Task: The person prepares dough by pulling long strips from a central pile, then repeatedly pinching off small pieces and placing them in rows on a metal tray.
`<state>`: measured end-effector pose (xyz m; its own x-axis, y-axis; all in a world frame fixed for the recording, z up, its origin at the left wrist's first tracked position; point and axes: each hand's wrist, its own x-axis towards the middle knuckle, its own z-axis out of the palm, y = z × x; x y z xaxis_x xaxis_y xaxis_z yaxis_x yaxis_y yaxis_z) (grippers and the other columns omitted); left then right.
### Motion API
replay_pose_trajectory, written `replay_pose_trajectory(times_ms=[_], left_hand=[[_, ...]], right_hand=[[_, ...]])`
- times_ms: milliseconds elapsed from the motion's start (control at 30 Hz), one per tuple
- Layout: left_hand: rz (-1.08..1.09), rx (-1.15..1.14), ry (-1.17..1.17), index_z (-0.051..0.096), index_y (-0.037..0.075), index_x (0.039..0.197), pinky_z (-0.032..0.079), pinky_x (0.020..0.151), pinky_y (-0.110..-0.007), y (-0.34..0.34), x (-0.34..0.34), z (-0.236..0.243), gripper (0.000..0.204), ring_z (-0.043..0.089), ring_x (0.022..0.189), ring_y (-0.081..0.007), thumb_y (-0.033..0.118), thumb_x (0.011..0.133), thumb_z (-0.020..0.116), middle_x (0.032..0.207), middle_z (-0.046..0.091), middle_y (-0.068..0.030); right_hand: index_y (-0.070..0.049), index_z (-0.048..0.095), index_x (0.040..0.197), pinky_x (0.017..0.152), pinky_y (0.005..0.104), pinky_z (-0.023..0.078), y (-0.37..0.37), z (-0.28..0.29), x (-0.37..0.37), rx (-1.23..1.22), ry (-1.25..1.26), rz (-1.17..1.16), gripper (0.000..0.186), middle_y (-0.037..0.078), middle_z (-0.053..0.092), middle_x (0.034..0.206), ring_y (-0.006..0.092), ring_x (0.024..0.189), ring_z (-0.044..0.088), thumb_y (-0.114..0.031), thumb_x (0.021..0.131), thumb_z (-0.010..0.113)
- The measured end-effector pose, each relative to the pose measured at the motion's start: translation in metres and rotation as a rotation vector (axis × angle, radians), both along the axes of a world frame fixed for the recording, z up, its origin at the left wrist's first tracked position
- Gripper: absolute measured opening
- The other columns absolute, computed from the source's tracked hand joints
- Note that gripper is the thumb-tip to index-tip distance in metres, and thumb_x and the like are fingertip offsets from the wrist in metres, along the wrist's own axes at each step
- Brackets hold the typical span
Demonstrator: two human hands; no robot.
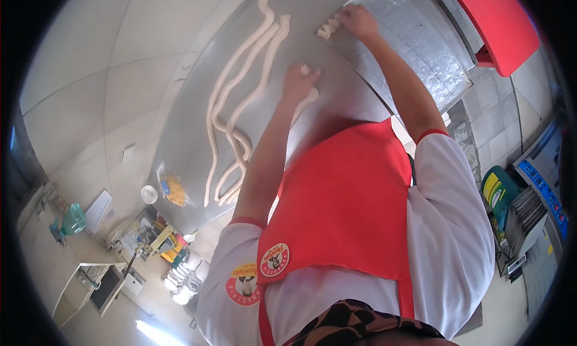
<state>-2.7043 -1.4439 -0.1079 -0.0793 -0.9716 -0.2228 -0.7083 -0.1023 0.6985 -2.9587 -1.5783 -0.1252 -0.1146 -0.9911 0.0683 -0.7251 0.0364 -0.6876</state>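
Observation:
On the steel worktable [192, 111], several long pale dough ropes [264, 75] lie wavy side by side. My left hand [299, 82] grips another dough rope [303, 105] at the table's middle, with a short stub poking above the fingers. My right hand [359, 22] is closed on a small dough piece at the upper-left edge of a metal baking tray [421, 57]. A short row of small dough pieces [326, 30] lies beside and partly under those fingers.
A bag with yellow crumbly food [174, 191] and a white cup [149, 194] sit at the left. A red board [505, 21] is beyond the tray. Tools and metal pans [183, 277] are at lower left. A green container [500, 192] stands at right. My red apron fills the lower middle.

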Motion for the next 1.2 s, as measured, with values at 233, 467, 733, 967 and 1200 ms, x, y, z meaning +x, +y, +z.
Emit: replay_pose_trajectory(times_ms=[233,467,733,967,1200], left_hand=[[-0.041,-0.037,0.167,0.058,0.007,0.126,0.052,0.087,-0.042,0.012,-0.039,0.026,0.046,0.067,0.1,-0.0311,0.011,0.083,0.072,0.109,0.068,-0.0158],[-0.185,0.069,0.024,0.065,0.002,0.114,0.051,0.085,-0.045,0.011,-0.053,0.032,0.031,0.066,0.101,-0.0392,0.019,0.088,0.063,0.106,0.068,-0.0243],[0.264,0.652,0.469,0.065,0.0,0.088,0.048,0.057,-0.04,-0.013,0.006,-0.016,0.031,0.058,0.057,-0.0227,0.03,0.087,0.072,0.075,0.066,-0.0085],[0.152,0.242,0.096,0.063,0.004,0.088,0.05,0.067,-0.035,-0.019,0.039,-0.016,0.034,0.058,0.07,-0.0187,0.035,0.085,0.077,0.073,0.057,-0.0034],[-0.079,-0.168,-0.061,0.061,0.004,0.119,0.052,0.081,-0.038,0.008,0.003,0.009,0.043,0.062,0.084,-0.0267,0.019,0.082,0.077,0.093,0.063,-0.0123]], right_hand=[[0.002,0.073,0.088,0.079,0.0496,0.052,0.105,0.002,0.047,0.412,-0.066,0.496,0.06,0.023,0.071,0.089,0.0395,0.086,0.068,-0.056,0.092,0.056],[0.002,0.071,0.081,0.08,0.0517,0.052,0.12,0.046,0.059,0.162,0.032,0.368,0.051,0.025,0.07,0.091,0.0442,0.087,0.066,-0.042,0.096,0.048],[0.003,0.067,0.104,0.082,0.0424,0.051,0.119,0.076,0.065,0.467,-0.395,0.551,0.055,0.026,0.069,0.094,0.0356,0.092,0.068,-0.05,0.091,0.055],[0.001,0.068,0.111,0.089,0.0441,0.05,-0.009,0.021,-0.034,0.221,-0.323,0.069,0.048,0.021,0.067,0.113,0.0345,0.106,0.064,-0.043,0.092,0.061],[-0.002,0.071,0.106,0.09,0.0471,0.051,0.034,0.022,0.017,0.152,-0.277,-0.084,0.041,0.023,0.069,0.105,0.0392,0.1,0.065,-0.038,0.094,0.059]])
